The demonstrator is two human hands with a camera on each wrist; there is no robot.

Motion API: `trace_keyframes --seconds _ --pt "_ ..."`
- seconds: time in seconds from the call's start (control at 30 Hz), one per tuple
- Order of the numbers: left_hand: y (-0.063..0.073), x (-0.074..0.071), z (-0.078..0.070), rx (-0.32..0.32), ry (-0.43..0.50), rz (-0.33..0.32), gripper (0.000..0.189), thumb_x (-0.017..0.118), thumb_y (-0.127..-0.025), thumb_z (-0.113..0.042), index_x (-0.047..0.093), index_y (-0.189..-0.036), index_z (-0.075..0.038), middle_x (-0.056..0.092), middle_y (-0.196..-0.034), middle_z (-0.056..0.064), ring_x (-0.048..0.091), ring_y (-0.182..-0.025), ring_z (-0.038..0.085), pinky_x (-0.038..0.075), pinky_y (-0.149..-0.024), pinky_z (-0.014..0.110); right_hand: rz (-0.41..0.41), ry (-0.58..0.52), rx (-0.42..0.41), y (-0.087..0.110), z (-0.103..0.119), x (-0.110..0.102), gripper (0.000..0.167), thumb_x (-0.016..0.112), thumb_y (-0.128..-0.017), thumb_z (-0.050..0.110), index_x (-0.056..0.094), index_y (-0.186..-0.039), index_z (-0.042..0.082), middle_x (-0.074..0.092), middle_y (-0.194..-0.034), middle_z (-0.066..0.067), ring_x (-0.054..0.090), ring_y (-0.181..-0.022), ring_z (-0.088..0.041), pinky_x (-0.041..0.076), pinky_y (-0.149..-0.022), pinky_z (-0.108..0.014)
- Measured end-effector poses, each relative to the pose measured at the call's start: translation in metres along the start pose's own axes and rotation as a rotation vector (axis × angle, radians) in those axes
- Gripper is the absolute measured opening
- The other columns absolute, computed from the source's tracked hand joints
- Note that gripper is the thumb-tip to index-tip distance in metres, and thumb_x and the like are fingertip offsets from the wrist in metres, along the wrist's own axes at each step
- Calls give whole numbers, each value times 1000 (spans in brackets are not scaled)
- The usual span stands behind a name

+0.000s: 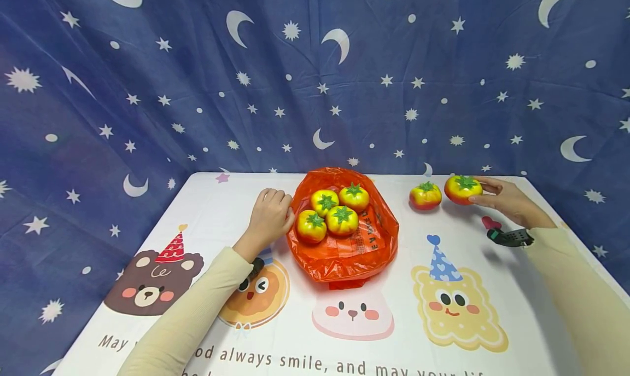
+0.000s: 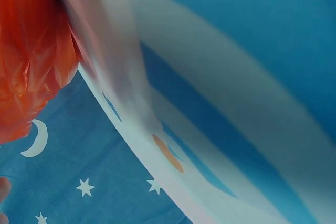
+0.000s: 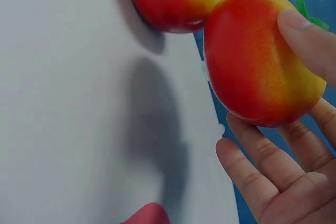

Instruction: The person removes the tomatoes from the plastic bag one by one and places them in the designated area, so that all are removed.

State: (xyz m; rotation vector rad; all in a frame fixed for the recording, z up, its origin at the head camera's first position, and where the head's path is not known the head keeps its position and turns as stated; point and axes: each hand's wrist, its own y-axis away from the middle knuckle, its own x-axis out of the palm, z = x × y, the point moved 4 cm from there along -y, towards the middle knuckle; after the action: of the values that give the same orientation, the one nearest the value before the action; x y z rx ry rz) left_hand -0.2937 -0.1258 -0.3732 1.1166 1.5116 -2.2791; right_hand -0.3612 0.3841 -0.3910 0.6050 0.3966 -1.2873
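Note:
My right hand (image 1: 514, 201) grips a red-and-yellow tomato (image 1: 463, 190) between thumb and fingers at the right of the table. In the right wrist view this tomato (image 3: 257, 59) is lifted off the white surface, its shadow falling below. Just left of it, a second tomato (image 1: 425, 196) rests on the table. At the middle lies an orange-red plastic bag (image 1: 354, 264), its mouth spread wide, with several like tomatoes (image 1: 342, 220) inside. My left hand (image 1: 268, 217), fingers curled, holds the bag's left rim. The left wrist view catches only the bag's side (image 2: 31, 61) and two fingertips.
A white tablecloth (image 1: 290, 354) printed with cartoon figures and lettering covers the table. Behind the table's far edge hangs a dark blue curtain (image 1: 275, 86) with moons and stars. A dark band (image 1: 509, 237) is on the right wrist.

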Motion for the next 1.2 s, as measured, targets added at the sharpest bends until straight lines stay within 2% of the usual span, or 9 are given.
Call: trace_keyframes --seconds 0.2,0.33,0.53,0.77,1.0,1.2 --pt "0 -1 0 -1 3 -4 9 57 -76 -12 58 -78 -3 56 -73 11 56 -79 30 45 -87 43 2 2 37 -1 -9 1 88 64 -87 33 10 -149 0 12 -152 -31 14 -138 -49 27 -106 -55" --pt "0 -1 -1 -6 9 9 8 57 -76 -11 58 -79 -3 56 -73 11 55 -79 30 45 -87 43 1 -9 56 -2 -13 3 89 64 -86 32 8 -149 1 10 -151 -32 14 -137 -51 27 -106 -57" --pt "0 0 -1 -5 4 6 8 57 -77 -11 57 -78 -3 55 -73 11 55 -79 30 45 -87 43 11 26 74 -4 -21 4 91 64 -86 35 8 -149 1 9 -151 -34 16 -135 -52 28 -106 -59" --pt "0 0 0 -7 -6 13 9 56 -77 -12 58 -78 -3 56 -73 11 56 -78 30 45 -87 42 21 -31 102 -6 -28 8 93 65 -85 36 6 -149 3 5 -152 -32 16 -137 -51 27 -107 -57" --pt "0 0 0 -2 -7 4 9 57 -77 -12 58 -78 -4 57 -73 11 56 -78 30 46 -86 42 34 -4 107 -4 -28 9 91 63 -87 33 4 -149 1 2 -151 -34 13 -136 -53 25 -107 -59" --pt "0 0 0 -2 -5 -2 9 57 -76 -12 57 -78 -4 56 -72 10 56 -77 30 46 -86 42 27 -39 122 -5 -31 10 93 66 -85 35 5 -149 4 4 -152 -32 15 -137 -50 26 -109 -57"
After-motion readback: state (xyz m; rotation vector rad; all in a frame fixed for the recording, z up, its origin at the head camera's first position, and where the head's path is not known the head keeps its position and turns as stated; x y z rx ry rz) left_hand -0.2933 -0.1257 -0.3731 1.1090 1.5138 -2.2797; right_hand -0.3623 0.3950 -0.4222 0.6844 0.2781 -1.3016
